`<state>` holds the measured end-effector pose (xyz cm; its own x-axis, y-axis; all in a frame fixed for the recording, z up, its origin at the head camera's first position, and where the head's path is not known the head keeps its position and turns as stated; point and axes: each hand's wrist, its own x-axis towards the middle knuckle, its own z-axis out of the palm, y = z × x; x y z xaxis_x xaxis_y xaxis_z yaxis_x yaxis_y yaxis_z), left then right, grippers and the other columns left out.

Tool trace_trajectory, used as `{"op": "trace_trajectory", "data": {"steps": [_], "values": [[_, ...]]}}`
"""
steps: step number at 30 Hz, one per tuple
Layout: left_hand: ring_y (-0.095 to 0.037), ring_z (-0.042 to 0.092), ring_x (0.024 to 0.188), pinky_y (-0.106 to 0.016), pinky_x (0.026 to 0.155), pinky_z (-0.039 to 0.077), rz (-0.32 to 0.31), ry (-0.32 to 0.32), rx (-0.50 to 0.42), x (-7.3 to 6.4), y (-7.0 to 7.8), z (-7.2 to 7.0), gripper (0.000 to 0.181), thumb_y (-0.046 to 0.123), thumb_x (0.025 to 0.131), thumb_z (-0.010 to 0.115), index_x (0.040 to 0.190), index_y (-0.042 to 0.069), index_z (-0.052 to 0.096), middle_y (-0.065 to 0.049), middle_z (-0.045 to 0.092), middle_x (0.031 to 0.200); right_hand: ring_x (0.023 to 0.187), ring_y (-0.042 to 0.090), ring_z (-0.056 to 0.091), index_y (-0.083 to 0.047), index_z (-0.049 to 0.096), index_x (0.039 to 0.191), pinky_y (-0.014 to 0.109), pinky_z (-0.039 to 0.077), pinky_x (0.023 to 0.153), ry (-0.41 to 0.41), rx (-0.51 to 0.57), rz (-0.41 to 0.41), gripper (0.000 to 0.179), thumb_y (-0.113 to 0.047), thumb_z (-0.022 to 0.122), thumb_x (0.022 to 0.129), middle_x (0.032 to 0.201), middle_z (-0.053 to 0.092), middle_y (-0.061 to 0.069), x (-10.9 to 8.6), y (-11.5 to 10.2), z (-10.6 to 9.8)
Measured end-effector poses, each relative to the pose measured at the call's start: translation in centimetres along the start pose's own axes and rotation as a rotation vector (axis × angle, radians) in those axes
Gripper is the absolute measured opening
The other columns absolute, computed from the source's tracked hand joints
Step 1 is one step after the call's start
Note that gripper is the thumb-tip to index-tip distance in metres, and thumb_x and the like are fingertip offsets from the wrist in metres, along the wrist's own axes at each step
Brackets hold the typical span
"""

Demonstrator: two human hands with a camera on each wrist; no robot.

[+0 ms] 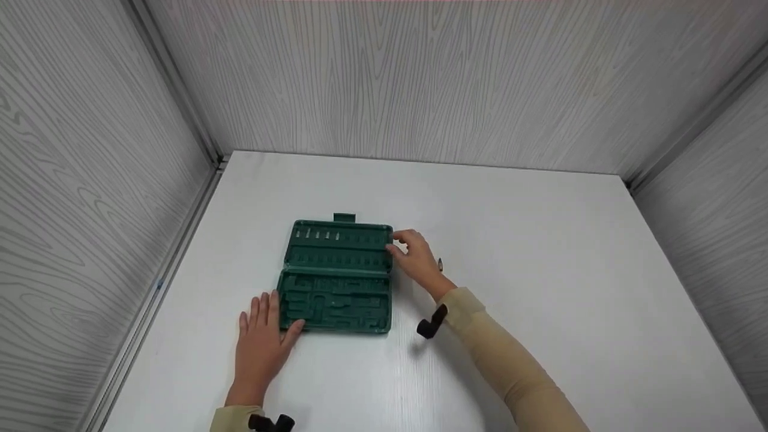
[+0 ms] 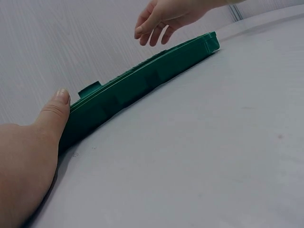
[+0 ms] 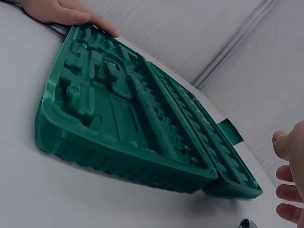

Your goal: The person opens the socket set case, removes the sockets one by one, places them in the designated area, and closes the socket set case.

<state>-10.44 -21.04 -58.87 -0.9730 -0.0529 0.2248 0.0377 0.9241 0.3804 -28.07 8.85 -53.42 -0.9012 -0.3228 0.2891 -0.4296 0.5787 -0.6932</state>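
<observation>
A green plastic tool case [image 1: 336,330] lies unfolded on the table, with moulded recesses in both halves. Several small silver bits [image 1: 317,235] stand in a row at the left of its far half. My left hand [image 1: 261,345] rests at the near left corner, fingers straight along the side and thumb on the near edge. By the far half's right edge is my right hand [image 1: 414,258], its fingers loosely bent and thumb apart. The right wrist view shows nothing between them. A small metal socket-like piece [image 3: 247,223] lies on the table beside the right hand.
The white table [image 1: 540,270] meets wood-grain panels at the back [image 1: 420,84] and both sides. A latch flap [image 1: 344,217] sticks out from the case's far edge. Black wrist cameras [image 1: 431,323] jut from both sleeves.
</observation>
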Motion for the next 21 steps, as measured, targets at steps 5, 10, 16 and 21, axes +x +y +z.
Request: {"op": "trace_trajectory", "data": {"steps": [5, 10, 16, 21], "values": [[-0.039, 0.016, 0.137, -0.056, 0.108, 0.008, 0.010, 0.000, -0.006, 0.1, 0.0, 0.1, 0.086, 0.060, 0.090, 0.044, 0.148, 0.002, 0.019, -0.024, 0.023, 0.148, 0.101, 0.022, 0.054, -0.002, 0.061, 0.115, 0.038, 0.045, 0.085, -0.040, -0.045, -0.036, 0.031, -0.024, 0.058, 0.093, 0.108, 0.060, 0.009, 1.0, -1.2, 1.3], [-0.039, 0.014, 0.138, -0.055, 0.108, 0.007, 0.003, -0.003, -0.004, 0.1, -0.1, 0.1, 0.086, 0.061, 0.090, 0.043, 0.148, 0.003, 0.018, -0.023, 0.022, 0.149, 0.107, 0.019, 0.052, -0.005, 0.059, 0.120, 0.035, 0.043, 0.091, -0.107, -0.066, -0.002, 0.035, -0.028, 0.056, 0.094, 0.114, 0.058, 0.007, 2.4, -2.4, 2.8], [-0.038, 0.013, 0.138, -0.054, 0.109, 0.004, -0.012, -0.025, -0.008, 0.1, -0.2, 0.2, 0.087, 0.062, 0.090, 0.041, 0.149, 0.003, 0.015, -0.023, 0.021, 0.149, 0.108, 0.019, 0.052, -0.008, 0.059, 0.121, 0.036, 0.043, 0.091, -0.140, -0.091, 0.005, 0.034, -0.029, 0.055, 0.094, 0.115, 0.057, 0.006, 3.8, -3.4, 4.6], [-0.037, 0.014, 0.138, -0.054, 0.109, 0.006, -0.012, -0.016, 0.003, 0.1, -0.2, 0.3, 0.086, 0.062, 0.090, 0.041, 0.148, 0.003, 0.017, -0.023, 0.022, 0.149, 0.108, 0.019, 0.052, -0.009, 0.059, 0.121, 0.034, 0.043, 0.091, -0.152, -0.109, 0.006, 0.031, -0.026, 0.054, 0.095, 0.116, 0.057, 0.007, 4.6, -3.7, 5.9]]}}
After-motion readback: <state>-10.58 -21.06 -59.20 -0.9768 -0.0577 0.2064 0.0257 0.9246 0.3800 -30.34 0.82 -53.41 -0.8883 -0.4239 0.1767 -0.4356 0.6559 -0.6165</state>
